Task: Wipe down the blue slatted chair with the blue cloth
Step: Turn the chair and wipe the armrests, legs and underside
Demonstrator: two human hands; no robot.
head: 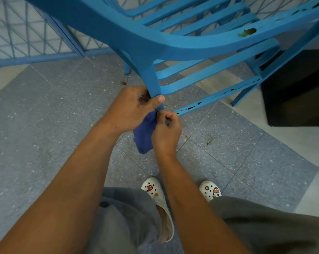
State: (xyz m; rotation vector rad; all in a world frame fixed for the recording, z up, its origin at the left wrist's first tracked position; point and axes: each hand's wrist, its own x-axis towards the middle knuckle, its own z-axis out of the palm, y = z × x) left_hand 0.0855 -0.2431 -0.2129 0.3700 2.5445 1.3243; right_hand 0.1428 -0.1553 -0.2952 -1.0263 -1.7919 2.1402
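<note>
The blue slatted chair [173, 39] fills the upper half of the head view, tilted toward me, with chipped paint along its right rail. One chair leg [152, 79] comes down to my hands. My left hand [131, 109] is closed around the bottom of that leg, thumb across its front. My right hand [167, 131] sits just below, fingers pinched on the dark blue cloth [143, 136], which hangs down between both hands. The cloth's upper end is hidden behind my fingers at the leg's tip.
A blue metal grille [26, 33] runs along the wall at back left. A black box-like object [298, 88] stands on the floor at right, close to the chair. My feet in white clogs [155, 195] are on the grey speckled tile floor [45, 116].
</note>
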